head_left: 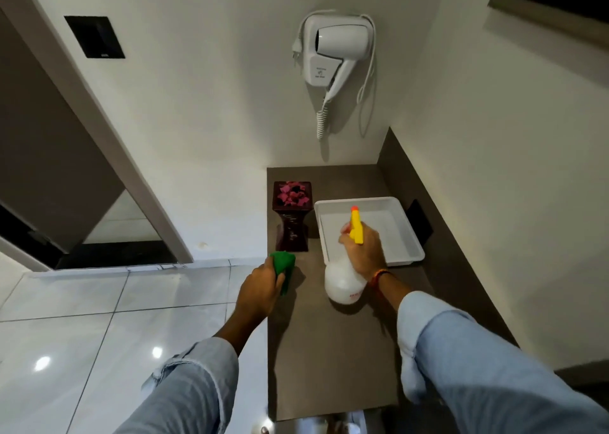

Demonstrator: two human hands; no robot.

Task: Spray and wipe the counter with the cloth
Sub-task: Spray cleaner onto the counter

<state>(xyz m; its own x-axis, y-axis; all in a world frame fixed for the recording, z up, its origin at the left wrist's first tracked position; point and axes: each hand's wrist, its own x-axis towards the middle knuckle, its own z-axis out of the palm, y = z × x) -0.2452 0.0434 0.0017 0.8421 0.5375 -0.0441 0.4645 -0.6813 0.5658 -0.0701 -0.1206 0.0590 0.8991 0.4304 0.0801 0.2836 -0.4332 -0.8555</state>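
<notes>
spray bottle text: the white translucent plastic spray bottle point(342, 283) with the yellow trigger head has some red lettering low on its belly, on the side nearest the camera. Only a few red characters show and they're too blurry and cut off to read, so no brand from me.

hair dryer holder text: up the wall from that bottle, the white plastic wall-mounted hair dryer holder point(321, 66) has a small grey symbol with a couple of tiny lines of print under it, on its lower front panel. Way too small to make out.

anything else: no other writing, numbers or signs that I can read.
</notes>
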